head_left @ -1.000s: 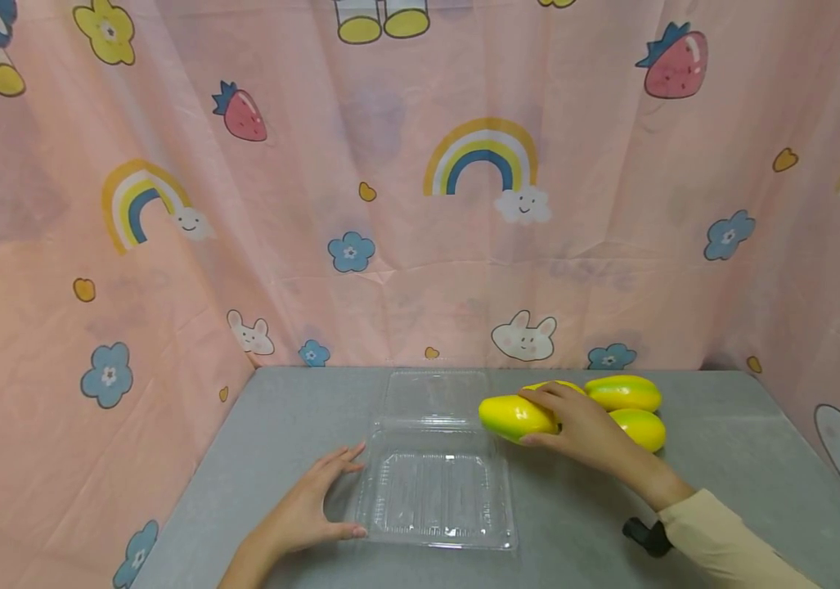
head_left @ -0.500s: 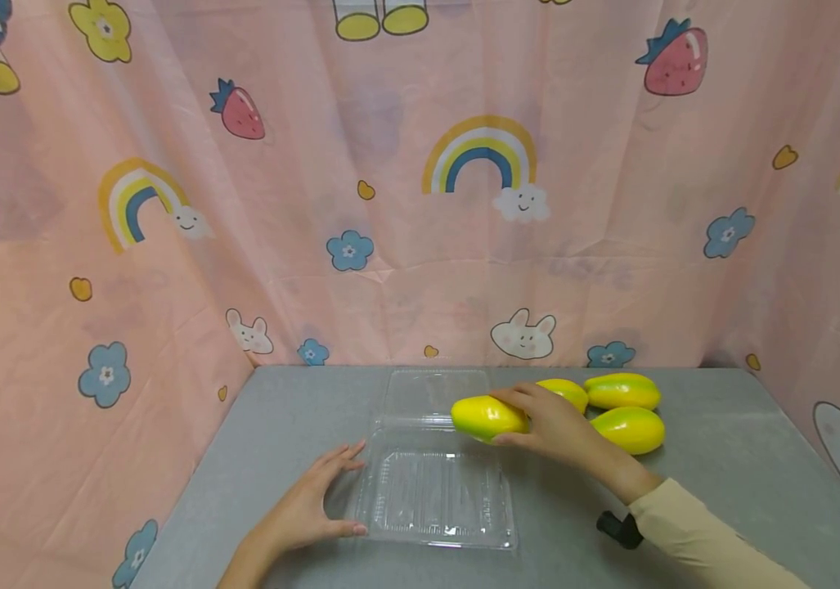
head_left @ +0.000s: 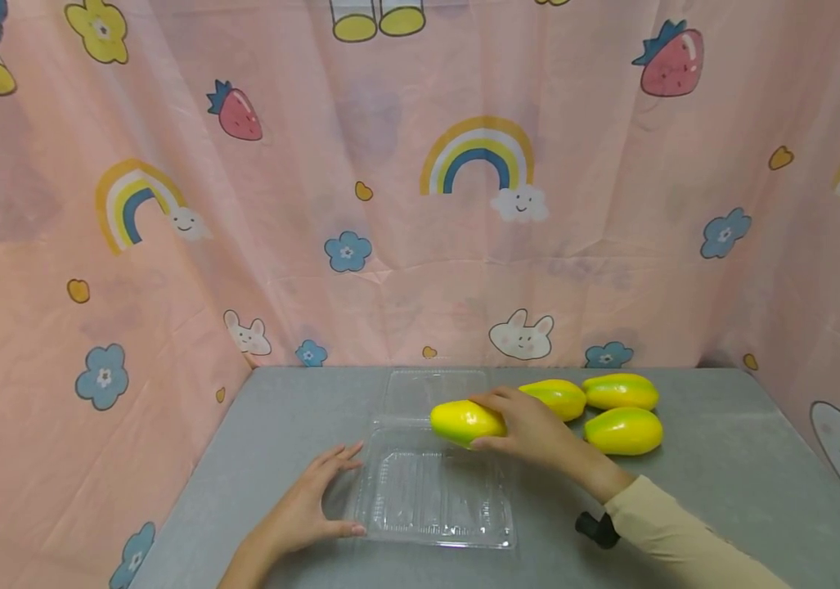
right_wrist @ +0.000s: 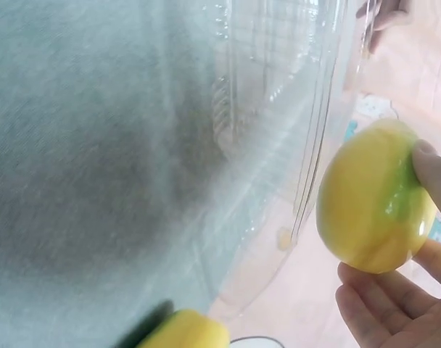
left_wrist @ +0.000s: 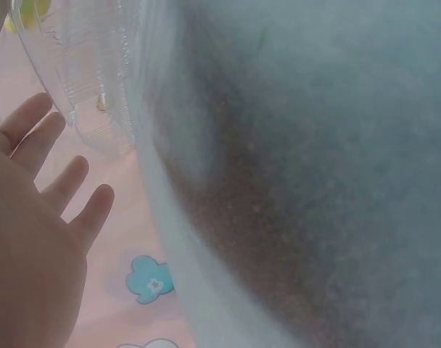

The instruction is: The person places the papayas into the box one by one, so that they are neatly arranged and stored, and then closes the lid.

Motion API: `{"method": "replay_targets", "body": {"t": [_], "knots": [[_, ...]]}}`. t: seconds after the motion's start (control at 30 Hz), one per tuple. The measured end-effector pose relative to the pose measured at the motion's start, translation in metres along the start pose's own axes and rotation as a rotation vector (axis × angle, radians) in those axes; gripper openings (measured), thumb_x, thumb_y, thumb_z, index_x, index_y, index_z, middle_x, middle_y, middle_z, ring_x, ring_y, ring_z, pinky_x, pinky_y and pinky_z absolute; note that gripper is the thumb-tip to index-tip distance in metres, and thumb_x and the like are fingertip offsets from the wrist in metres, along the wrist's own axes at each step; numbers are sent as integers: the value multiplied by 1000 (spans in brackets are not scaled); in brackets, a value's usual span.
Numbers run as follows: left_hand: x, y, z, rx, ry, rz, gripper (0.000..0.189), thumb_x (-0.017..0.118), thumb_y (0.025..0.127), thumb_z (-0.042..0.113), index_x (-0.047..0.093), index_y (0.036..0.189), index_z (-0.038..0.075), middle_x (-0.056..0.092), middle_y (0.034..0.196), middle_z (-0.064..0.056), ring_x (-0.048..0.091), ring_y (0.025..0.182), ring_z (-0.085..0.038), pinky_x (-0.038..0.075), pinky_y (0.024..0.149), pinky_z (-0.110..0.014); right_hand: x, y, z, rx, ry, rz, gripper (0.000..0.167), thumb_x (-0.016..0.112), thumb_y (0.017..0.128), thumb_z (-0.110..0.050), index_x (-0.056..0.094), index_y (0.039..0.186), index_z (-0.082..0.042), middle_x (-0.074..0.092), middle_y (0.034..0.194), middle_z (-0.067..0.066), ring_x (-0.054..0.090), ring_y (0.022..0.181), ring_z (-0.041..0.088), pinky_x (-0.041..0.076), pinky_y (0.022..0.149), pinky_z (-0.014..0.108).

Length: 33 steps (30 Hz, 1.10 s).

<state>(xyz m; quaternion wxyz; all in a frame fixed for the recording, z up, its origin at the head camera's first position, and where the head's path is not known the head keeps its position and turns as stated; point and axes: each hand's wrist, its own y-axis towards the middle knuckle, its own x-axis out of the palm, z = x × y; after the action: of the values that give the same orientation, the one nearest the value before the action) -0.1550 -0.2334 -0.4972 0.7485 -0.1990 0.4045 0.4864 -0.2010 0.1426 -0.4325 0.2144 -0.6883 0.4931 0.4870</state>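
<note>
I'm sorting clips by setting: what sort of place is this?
Probably a makeshift filming corner: a cartoon curtain hangs behind and beside a grey table, which bears a clear box.

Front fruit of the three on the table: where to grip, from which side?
Probably around its middle, from above, holding near and far sides: the front fruit is a long oval lying lengthwise left to right, so its width is the easier span. Nothing stands against its near side; the back right fruit lies close behind, so the far side looks tighter.
</note>
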Motion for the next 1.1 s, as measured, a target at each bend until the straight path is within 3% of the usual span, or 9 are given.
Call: {"method": "replay_targets", "body": {"t": [0.37,0.7,1.1], "knots": [[2,-1,1,32,23,29,88,87,65,51,54,140,20,41,158,4,33,148,-37,41,107,-66,11,9,-11,7,51,13,69,79,78,-51,60,136,-20,66,128,0,62,112,18,53,98,43],[2,-2,3,23,33,42,88,86,65,53,54,140,21,42,157,1,35,147,-37,42,105,-67,19,15,-17,10,108,-3,68,79,79,-48,59,137,-18,66,131,2,62,118,20,52,102,43],[0,0,4,-3,20,26,100,86,64,55,43,150,25,50,151,3,34,148,-37,39,107,-69,22,21,-25,5,183,-10,67,80,80,-43,60,136,-12,67,131,2,64,117,20,52,102,44]]}}
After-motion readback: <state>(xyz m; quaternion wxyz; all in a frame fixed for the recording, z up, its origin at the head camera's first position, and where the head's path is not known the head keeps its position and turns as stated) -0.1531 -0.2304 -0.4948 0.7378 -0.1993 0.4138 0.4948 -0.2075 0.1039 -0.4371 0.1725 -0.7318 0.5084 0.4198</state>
